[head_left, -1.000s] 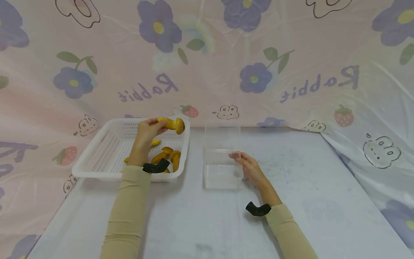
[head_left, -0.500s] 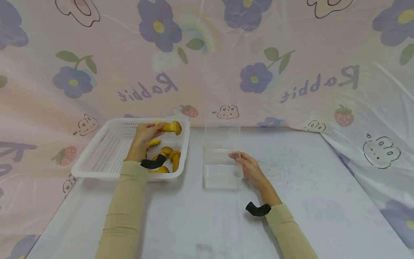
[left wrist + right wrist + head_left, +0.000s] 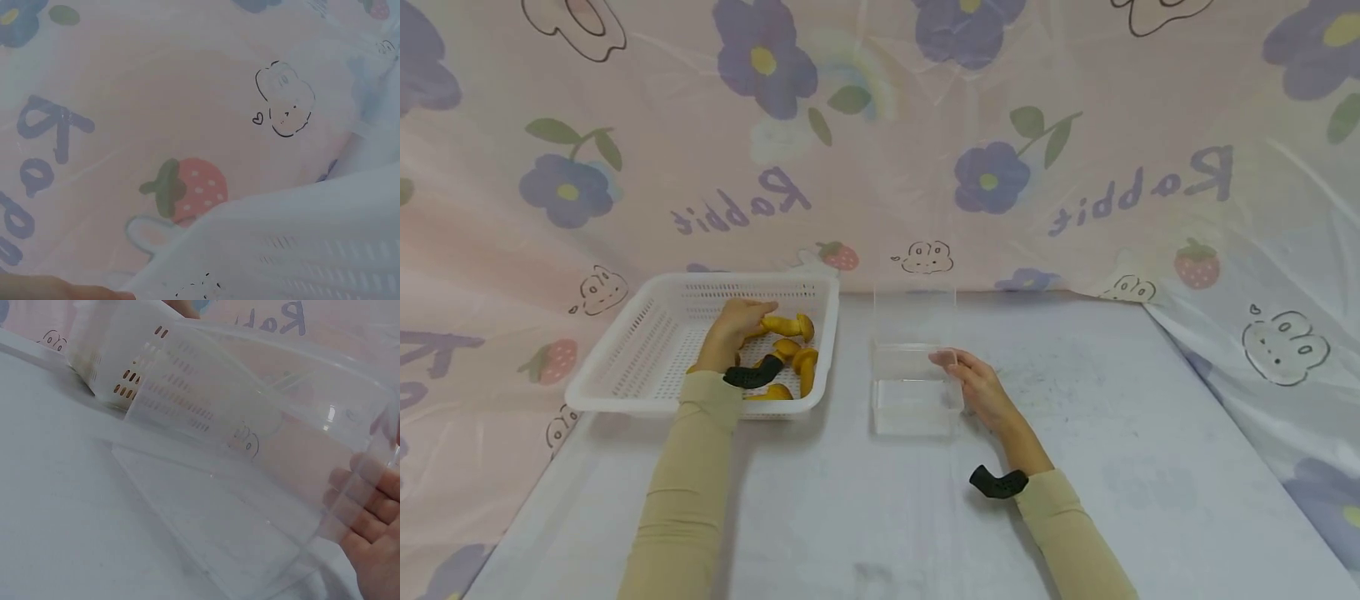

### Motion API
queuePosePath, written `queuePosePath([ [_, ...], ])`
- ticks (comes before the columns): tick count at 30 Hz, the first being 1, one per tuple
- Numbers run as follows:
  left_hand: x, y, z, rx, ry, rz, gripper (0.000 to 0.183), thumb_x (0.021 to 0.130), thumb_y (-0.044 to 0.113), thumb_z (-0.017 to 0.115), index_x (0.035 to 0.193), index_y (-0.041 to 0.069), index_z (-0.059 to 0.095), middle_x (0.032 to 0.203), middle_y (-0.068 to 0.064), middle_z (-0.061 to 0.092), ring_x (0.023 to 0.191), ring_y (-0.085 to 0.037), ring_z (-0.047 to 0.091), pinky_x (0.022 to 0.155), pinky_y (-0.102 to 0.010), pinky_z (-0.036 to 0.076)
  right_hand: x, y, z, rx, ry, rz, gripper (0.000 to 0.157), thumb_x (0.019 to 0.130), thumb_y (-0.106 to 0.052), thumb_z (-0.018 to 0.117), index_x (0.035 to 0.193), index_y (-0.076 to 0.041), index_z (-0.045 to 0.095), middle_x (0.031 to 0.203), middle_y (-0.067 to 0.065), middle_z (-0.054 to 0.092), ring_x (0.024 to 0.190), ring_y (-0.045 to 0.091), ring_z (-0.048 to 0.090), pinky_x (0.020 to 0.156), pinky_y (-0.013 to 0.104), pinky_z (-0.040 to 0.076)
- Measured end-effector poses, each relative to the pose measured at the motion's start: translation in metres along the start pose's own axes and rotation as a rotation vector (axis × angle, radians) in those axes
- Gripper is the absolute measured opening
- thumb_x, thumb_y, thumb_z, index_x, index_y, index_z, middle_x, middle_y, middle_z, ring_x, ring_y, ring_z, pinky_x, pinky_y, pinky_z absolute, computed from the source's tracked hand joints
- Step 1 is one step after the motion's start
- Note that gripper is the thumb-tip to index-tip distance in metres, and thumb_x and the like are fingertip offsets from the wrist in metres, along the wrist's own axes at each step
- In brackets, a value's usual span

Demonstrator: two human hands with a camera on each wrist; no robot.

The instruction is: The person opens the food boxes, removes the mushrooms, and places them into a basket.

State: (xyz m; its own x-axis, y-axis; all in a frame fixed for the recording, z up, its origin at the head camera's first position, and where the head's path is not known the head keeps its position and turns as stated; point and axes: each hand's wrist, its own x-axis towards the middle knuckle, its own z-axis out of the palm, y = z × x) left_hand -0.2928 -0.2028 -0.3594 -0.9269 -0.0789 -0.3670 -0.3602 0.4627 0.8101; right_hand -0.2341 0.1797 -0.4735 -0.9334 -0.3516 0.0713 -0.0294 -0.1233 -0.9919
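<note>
In the head view a yellow-brown mushroom [image 3: 788, 326], apparently a king-oyster type or a model of one, lies low in the white plastic basket [image 3: 617, 405]. My left hand [image 3: 733, 327] is just above its stem, the fingers reaching past it and apparently not around it. Several other mushrooms [image 3: 806, 371] lie near the basket's right end, partly hidden by the left wrist. My right hand [image 3: 985, 397] holds the right side of a clear plastic box [image 3: 914, 421]. In the right wrist view, curled fingers [image 3: 369, 500] show through the box's wall.
The clear lid [image 3: 915, 312] of the box stands raised at its back. Both rest on a white-covered table [image 3: 820, 517]. A printed cloth [image 3: 880, 167] hangs behind. Black curved pieces [image 3: 997, 482] sit at both wrists.
My left hand has lowered the mushroom from above the basket's far right side into the basket, and its fingers now appear off the stem. My right hand and the box have stayed in place.
</note>
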Motion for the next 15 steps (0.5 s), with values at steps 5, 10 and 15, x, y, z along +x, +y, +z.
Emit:
queuePosePath([
  [5, -0.005, 0.002, -0.001, -0.001, 0.000, 0.043, 0.063, 0.102, 0.033, 0.042, 0.151, -0.001, 0.023, 0.161, -0.021, 0.015, 0.146, -0.043, 0.025, 0.125, -0.048, 0.024, 0.001, 0.003, 0.000, 0.003, 0.002, 0.009, 0.051, 0.100, -0.020, 0.046, 0.139, 0.011, 0.037, 0.118, -0.017, 0.063, 0.148, 0.035, 0.018, 0.126, 0.055, 0.001],
  [10, -0.014, 0.008, 0.000, -0.025, -0.011, 0.077, 0.063, 0.102, 0.031, 0.042, 0.151, -0.003, 0.023, 0.157, -0.026, 0.026, 0.144, -0.041, 0.032, 0.123, -0.045, 0.029, 0.003, 0.005, 0.000, -0.001, 0.005, 0.009, 0.050, 0.100, -0.020, 0.046, 0.139, 0.010, 0.038, 0.117, -0.019, 0.063, 0.146, 0.029, 0.023, 0.127, 0.054, 0.003],
  [15, -0.021, 0.010, 0.001, -0.051, -0.008, 0.118, 0.062, 0.102, 0.030, 0.042, 0.150, -0.005, 0.024, 0.155, -0.027, 0.030, 0.142, -0.041, 0.035, 0.122, -0.044, 0.032, 0.003, 0.002, 0.000, -0.017, 0.006, 0.009, 0.050, 0.100, -0.019, 0.046, 0.139, 0.012, 0.037, 0.125, -0.008, 0.062, 0.146, 0.029, 0.024, 0.127, 0.053, 0.005],
])
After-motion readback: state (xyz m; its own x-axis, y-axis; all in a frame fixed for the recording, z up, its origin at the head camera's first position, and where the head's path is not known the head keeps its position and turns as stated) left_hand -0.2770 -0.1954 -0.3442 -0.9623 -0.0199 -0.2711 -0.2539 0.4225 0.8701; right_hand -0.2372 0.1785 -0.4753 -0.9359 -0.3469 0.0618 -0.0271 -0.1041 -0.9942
